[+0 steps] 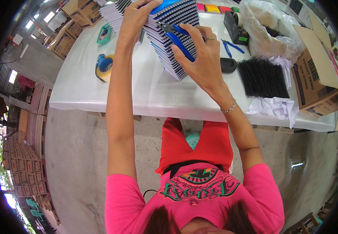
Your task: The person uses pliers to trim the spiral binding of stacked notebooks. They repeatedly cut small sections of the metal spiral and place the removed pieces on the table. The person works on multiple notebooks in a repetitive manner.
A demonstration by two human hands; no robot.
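Observation:
A tall stack of spiral notebooks [162,46], their black coils along one side and a blue cover on top, stands near the far edge of the white table. My left hand [141,15] grips the upper left corner of the stack, fingers over the top notebook. In my right hand [202,52] is a pair of wire cutters [181,46] with blue handles, its tip up against the coil ends near the top. Another stack of spiral notebooks [112,16] stands behind my left wrist. A second pair of blue-handled cutters [232,47] lies to the right.
Right of my hand are a black tape dispenser [236,29], loose black spiral coils [263,78], a clear plastic bag [272,33], crumpled paper [274,108] and an open cardboard box [315,80]. A tape roll [105,67] and green basket [104,35] sit on the left.

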